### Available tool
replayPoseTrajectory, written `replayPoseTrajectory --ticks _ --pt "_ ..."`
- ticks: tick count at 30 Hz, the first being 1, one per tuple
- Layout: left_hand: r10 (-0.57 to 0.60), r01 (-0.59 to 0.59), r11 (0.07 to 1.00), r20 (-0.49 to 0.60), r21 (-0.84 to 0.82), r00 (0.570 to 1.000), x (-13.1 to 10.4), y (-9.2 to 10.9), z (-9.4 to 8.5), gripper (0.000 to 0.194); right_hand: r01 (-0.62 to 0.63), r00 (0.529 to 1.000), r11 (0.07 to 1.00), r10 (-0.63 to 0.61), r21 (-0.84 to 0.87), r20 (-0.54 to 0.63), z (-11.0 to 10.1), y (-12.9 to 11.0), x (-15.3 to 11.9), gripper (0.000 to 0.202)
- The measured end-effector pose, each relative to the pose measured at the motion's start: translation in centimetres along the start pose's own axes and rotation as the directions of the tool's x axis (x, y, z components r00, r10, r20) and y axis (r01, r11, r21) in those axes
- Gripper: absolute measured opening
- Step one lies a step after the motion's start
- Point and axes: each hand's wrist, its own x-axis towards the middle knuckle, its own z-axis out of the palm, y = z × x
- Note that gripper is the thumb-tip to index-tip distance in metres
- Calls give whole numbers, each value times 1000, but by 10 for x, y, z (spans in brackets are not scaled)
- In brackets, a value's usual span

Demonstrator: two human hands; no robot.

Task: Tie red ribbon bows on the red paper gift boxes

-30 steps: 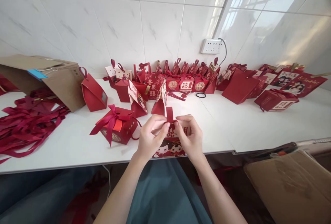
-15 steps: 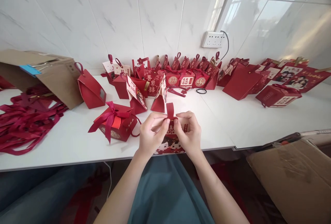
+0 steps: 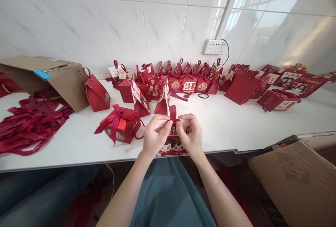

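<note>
A red gift box (image 3: 172,146) with cartoon figures and a pale top panel stands at the table's front edge, partly covered by my hands. Rising from its top is a red ribbon loop (image 3: 173,112). My left hand (image 3: 154,135) pinches the base of this ribbon between thumb and forefinger. From the other side, my right hand (image 3: 191,136) pinches it the same way, the two thumbs close together. Just left of my left hand sits a red box with a ribbon bow (image 3: 128,129). Two tent-shaped boxes, one of them a pink-sided box (image 3: 162,101), stand right behind my hands.
Several red gift boxes (image 3: 190,84) line the wall, with more at the right around a plain red bag (image 3: 240,87). A heap of ribbons (image 3: 34,125) and a cardboard carton (image 3: 70,80) lie left. A black ring (image 3: 203,95) rests mid-table. Another carton (image 3: 296,178) is below right.
The camera view has shifted slightly, so the wall and boxes sit a little lower. My hands keep their pinch on the ribbon with hardly any movement.
</note>
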Motion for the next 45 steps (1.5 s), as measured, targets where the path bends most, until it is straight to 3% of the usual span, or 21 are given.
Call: replayPoseTrajectory --ticks 3,6,8,10,13,17,21,24,29,33,37,41,45 --pt "-62 65 997 70 -36 996 -1 -3 -5 21 54 998 998 -54 11 40 -4 3 -3 13" --pt "-55 78 988 171 -132 984 -4 -10 -21 58 66 993 990 -78 127 93 -17 12 -17 60" --pt "-73 102 990 274 -93 959 -10 -15 -35 74 4 991 982 -29 190 127 -28 21 -31 80" --pt "-164 142 986 394 85 904 -18 -19 -47 77 -84 977 982 49 169 205 -38 30 -43 78" --pt "-271 113 940 503 321 821 -32 -22 -56 64 -192 932 977 152 93 329 -47 38 -53 64" --pt "-311 119 921 519 371 796 -39 -27 -54 57 -277 903 952 213 127 374 -48 40 -46 43" --pt "-347 252 935 490 251 799 -37 -28 -51 70 -406 876 869 283 281 391 -51 40 -37 37" --pt "-334 321 941 447 107 830 -39 -21 -49 75 -457 887 787 366 416 281 -54 41 -40 36" --pt "-195 223 975 453 -8 870 -48 6 -40 83 -524 842 602 472 602 261 -54 38 -52 36" --pt "-65 94 995 442 -45 895 -48 25 -36 86 -510 846 581 474 634 245 -54 32 -54 53" --pt "-17 45 997 392 -62 920 -44 32 -36 81 -507 844 575 484 642 233 -54 31 -56 53" --pt "-74 109 989 309 -99 948 -44 32 -36 78 -513 838 565 494 646 234 -52 30 -60 42" --pt "-186 212 973 231 -92 955 -45 33 -36 77 -554 818 571 509 606 268 -51 26 -62 46"
